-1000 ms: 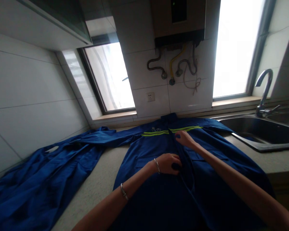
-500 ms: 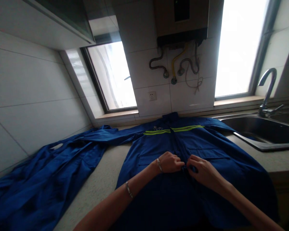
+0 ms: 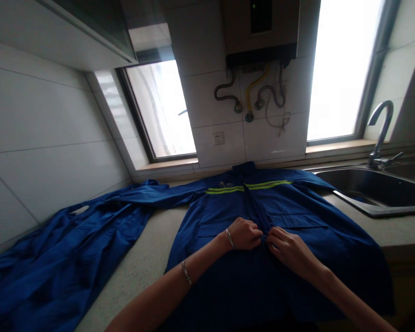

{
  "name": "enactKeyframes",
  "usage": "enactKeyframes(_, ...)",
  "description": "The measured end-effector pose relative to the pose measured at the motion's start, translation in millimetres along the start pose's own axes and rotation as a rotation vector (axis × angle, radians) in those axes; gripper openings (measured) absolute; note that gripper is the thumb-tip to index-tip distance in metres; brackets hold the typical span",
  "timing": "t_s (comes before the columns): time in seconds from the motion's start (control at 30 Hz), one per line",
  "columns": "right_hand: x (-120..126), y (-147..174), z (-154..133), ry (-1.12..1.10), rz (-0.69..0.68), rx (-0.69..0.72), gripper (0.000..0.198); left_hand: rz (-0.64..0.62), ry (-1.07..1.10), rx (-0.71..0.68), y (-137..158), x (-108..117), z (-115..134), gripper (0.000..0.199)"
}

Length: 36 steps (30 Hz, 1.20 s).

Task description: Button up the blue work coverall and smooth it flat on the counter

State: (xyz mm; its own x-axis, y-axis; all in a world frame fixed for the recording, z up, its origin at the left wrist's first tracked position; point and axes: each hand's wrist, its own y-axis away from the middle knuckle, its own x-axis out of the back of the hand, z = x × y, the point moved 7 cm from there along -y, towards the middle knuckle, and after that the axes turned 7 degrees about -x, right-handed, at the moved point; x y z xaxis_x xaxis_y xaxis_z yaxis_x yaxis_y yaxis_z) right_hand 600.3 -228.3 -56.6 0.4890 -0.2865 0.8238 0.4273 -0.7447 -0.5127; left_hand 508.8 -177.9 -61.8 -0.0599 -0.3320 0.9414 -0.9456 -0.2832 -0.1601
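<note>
The left hand (image 3: 245, 234) and right hand (image 3: 285, 246) nearly touch, fingers (image 3: 274, 234) curled.

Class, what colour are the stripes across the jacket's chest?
The stripes are bright yellow-green on the blue jacket, best seen in the head view.

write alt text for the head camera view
A person's left hand and right hand pinch the front of a blue jacket with yellow-green chest stripes, spread on a counter. More blue cloth lies to the left, a sink to the right.
</note>
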Motion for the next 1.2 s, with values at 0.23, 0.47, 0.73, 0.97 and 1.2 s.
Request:
enactKeyframes(0.23, 31, 35, 4, -0.108, 0.115, -0.296, 0.018, 0.040, 0.110, 0.073, 1, 1, -7, 0.021)
enactKeyframes(0.47, 14, 92, -26, 0.009, 0.034, -0.170, 0.043, 0.017, 0.149, 0.082, 0, 2, -5, 0.020)
enactKeyframes(0.73, 16, 99, -2, -0.314, 0.062, -0.347, 0.010, -0.171, 0.292, 0.098, 2, 34, -10, 0.027)
enactKeyframes(0.97, 51, 86, 29, -0.699, 0.288, -0.718, 0.031, -0.328, 0.181, 0.089, 6, 90, 36, 0.020)
enactKeyframes(1.2, 59, 74, 28, -0.763, 0.300, -0.725, 0.032, -0.443, 0.250, -0.199, 5, 3, 140, 0.031)
